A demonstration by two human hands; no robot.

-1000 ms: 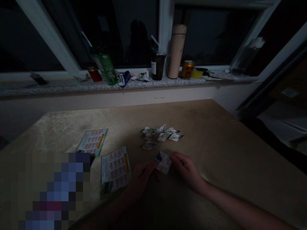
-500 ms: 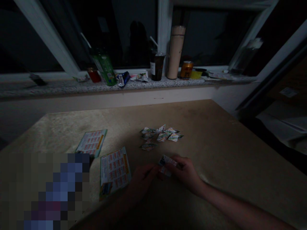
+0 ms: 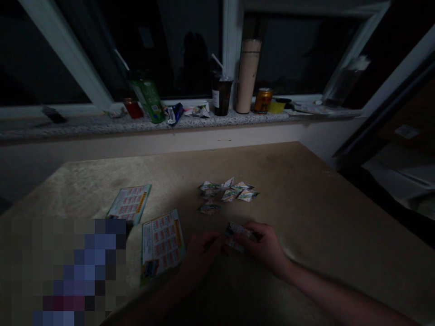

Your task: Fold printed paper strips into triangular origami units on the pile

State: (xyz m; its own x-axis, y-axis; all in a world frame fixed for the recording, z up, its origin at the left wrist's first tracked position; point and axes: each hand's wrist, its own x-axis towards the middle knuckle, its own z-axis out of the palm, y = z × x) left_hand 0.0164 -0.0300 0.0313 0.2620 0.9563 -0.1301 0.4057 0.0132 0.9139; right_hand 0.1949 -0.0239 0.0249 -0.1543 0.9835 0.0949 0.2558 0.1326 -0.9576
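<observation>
Between my hands is a small printed piece of paper [image 3: 237, 229], partly folded and hard to make out in the dim light. My right hand [image 3: 263, 240] is closed on its right side, thumb on top. My left hand [image 3: 204, 249] pinches at its left edge, its fingers in shadow. Just beyond lie several folded paper pieces [image 3: 231, 194], pointed at the ends and printed in white and green. Left of my left hand is a printed sheet [image 3: 163, 244] with rows of red print and a yellow strip. A similar sheet [image 3: 129, 201] lies farther left.
The tan table [image 3: 306, 194] meets a wall under a granite windowsill [image 3: 193, 118]. On the sill stand a green bottle [image 3: 149, 99], a dark cup with a straw [image 3: 222, 97], a tall pinkish flask [image 3: 248, 77] and an orange can [image 3: 263, 100]. A blurred-out area covers the lower left.
The paper between my hands has tilted slightly, while both hands stay in almost the same place. The folded pieces and sheets lie as before.
</observation>
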